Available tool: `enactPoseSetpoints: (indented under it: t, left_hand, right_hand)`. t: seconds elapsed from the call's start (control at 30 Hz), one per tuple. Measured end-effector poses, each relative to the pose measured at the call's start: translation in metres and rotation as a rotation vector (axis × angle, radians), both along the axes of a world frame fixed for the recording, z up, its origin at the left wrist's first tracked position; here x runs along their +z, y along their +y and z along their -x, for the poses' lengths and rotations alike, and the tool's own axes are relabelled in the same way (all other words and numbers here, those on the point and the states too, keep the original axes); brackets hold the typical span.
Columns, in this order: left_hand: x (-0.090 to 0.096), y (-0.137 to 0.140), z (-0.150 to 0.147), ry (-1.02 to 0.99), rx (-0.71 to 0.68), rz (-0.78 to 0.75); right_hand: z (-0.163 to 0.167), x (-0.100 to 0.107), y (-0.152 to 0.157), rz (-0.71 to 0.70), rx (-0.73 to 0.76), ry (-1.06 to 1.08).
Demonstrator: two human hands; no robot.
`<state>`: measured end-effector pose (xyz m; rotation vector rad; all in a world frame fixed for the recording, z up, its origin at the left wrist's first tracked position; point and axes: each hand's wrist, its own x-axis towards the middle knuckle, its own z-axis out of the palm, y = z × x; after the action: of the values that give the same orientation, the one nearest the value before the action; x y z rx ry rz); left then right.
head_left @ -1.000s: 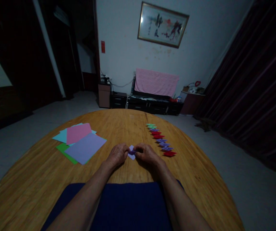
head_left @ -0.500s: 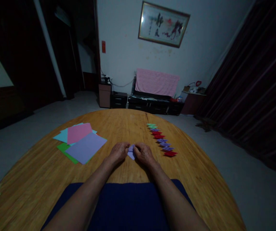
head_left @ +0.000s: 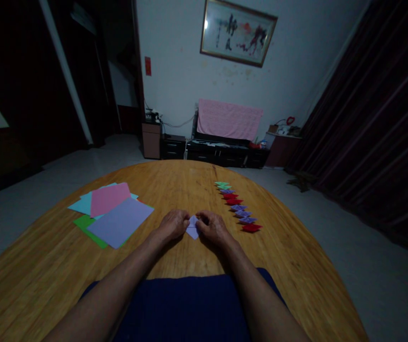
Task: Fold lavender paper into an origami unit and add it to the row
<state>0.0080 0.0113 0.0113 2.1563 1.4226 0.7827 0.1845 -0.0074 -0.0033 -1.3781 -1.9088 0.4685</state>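
Note:
A small folded piece of purple paper [head_left: 193, 231] lies between my two hands, just above or on the wooden table [head_left: 175, 185]. Its lower end narrows to a point, and crease lines cross its upper part. My left hand [head_left: 174, 224] pinches its left edge with thumb and fingers. On the opposite edge, my right hand [head_left: 212, 225] grips it with thumb and curled fingers. The fingertips hide both sides of the paper.
Left of my hands lies a pile of coloured sheets, with a purple sheet [head_left: 121, 223], a pink sheet [head_left: 109, 197] and a green sheet [head_left: 90, 230]. To the right runs a slanting row of several folded paper boats, a red boat [head_left: 252, 228] nearest.
The folded purple paper shows more of its surface between my hands, which have parted slightly. My view has shifted a little. Both hands keep their hold.

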Motion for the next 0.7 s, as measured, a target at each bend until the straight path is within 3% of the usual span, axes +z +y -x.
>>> enactPoseSetpoints:
  t: [0.27, 0.5, 0.7]
  left_hand:
    - [-0.006, 0.005, -0.001, -0.106, 0.024, 0.056]
    - [0.013, 0.0, -0.003, 0.269, -0.014, 0.153]
    - [0.014, -0.001, -0.003, 0.317, -0.024, 0.148]
  right_hand:
    - [-0.011, -0.002, 0.006, 0.072, 0.04, 0.098]
    - [-0.01, 0.007, 0.003, 0.114, 0.069, -0.055]
    - [-0.006, 0.013, 0.0, 0.08, 0.043, -0.166]
